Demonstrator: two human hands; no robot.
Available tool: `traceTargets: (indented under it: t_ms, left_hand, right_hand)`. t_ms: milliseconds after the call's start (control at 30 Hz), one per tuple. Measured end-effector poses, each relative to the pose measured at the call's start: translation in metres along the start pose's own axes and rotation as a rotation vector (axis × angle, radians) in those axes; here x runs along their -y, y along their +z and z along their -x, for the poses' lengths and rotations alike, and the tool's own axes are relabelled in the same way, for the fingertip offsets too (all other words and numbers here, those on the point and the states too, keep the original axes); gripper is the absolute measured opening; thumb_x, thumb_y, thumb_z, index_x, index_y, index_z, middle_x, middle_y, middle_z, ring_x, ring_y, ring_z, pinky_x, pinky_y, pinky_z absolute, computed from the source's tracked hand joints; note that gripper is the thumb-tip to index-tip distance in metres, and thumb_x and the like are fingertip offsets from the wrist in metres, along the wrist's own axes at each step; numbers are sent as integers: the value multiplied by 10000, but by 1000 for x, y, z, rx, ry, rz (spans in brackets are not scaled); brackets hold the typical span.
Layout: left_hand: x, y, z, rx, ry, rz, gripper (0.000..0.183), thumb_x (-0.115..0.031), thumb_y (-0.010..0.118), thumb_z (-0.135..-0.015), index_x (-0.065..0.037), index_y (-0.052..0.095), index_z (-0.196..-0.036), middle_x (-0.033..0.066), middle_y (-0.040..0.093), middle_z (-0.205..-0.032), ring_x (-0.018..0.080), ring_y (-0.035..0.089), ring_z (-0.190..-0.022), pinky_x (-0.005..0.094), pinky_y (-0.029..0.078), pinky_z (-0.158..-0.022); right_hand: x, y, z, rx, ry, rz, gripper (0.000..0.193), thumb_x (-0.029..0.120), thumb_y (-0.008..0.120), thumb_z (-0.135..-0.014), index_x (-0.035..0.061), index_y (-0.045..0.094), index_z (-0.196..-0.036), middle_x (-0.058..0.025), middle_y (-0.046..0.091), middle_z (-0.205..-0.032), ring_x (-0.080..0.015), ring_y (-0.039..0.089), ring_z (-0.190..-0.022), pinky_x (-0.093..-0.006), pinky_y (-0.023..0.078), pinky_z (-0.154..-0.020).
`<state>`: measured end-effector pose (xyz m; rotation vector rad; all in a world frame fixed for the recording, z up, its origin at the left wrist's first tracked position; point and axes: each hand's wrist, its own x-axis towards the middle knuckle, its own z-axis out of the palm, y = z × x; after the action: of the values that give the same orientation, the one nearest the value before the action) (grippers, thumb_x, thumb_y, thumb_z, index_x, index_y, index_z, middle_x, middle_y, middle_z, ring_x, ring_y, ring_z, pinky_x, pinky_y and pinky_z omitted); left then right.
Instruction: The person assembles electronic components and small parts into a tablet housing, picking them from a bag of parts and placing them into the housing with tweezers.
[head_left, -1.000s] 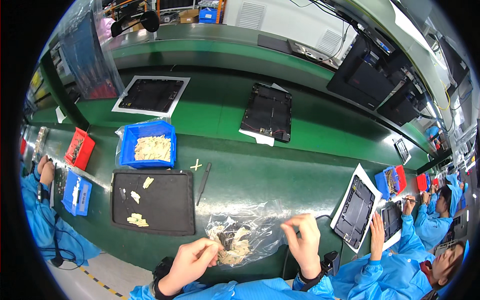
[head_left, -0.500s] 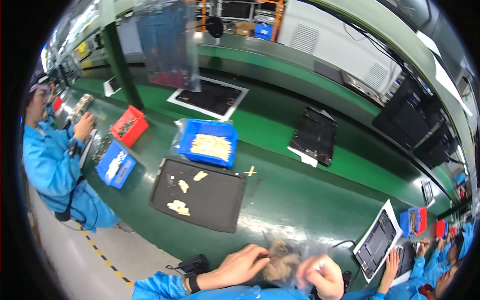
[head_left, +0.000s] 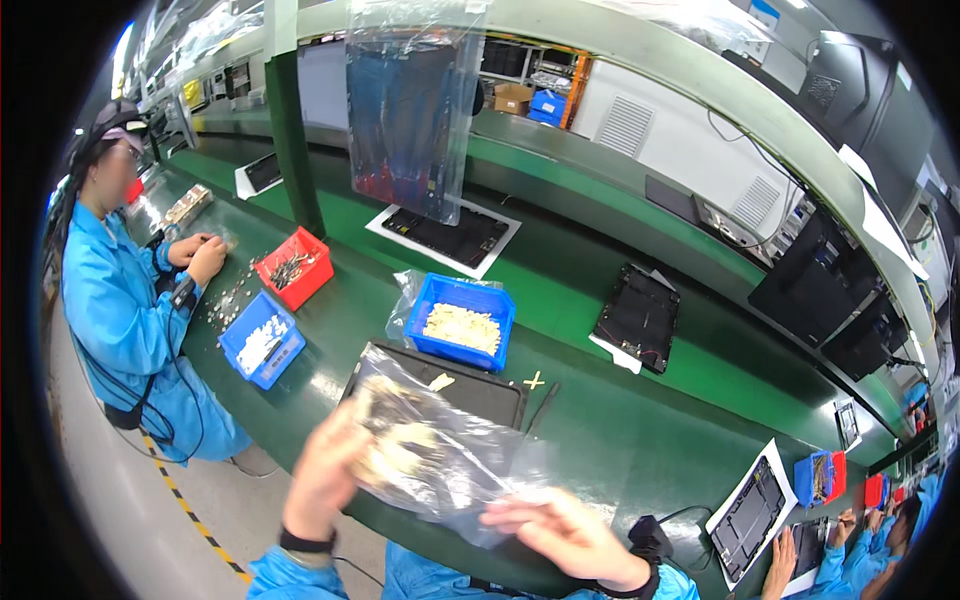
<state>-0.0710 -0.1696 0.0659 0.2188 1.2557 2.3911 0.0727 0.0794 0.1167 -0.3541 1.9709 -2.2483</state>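
Note:
A clear plastic bag (head_left: 470,440) with a clump of small cream and dark pieces (head_left: 405,440) inside is stretched between my hands, above the near edge of the bench. My left hand (head_left: 328,462), blurred by motion, grips the filled left end. On the other side, my right hand (head_left: 560,530) pinches the bag's lower right edge between thumb and fingers. Behind the bag, and partly hidden by it, lies a black tray (head_left: 490,393) with cream pieces on it. A blue bin (head_left: 505,335) of similar cream pieces (head_left: 462,328) stands just beyond the tray.
At left, a co-worker (head_left: 130,270) handles parts near a red bin (head_left: 297,268) and a second blue bin (head_left: 262,340). A plastic sleeve (head_left: 410,120) hangs overhead. Black panels (head_left: 640,315) rest on the green conveyor. At right, another person's hand (head_left: 780,565) is near a framed panel (head_left: 752,515).
The bag has been lifted from the bench edge up and left, over the tray. Both hands have moved with it, and the head view has shifted, so the bench appears farther right.

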Motion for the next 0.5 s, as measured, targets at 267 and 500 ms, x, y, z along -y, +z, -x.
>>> traceTargets:
  t_ms: [267, 500]
  left_hand:
    - [-22, -120, -76, -117, 89, -661, 513, -125, 576, -919, 42, 403, -1373, 104, 538, -1296, 168, 541, -1148, 275, 415, -970]
    - [28, -86, -61, -635, 648, -1095, 439, -121, 557, -925, 15, 442, -1326, 149, 526, -1274, 255, 504, -1115, 365, 387, -954]
  right_hand:
    - [-27, -102, -44, -590, -77, 434, 205, 149, 583, -925, 30, 594, -1091, -48, 622, -1015, -116, 567, -922, -275, 467, -798]
    - [-79, -303, -64, -1246, 547, 1102, 608, 503, 516, -888, -41, 615, -1140, -245, 522, -1240, -391, 444, -1193, -458, 374, -1011]
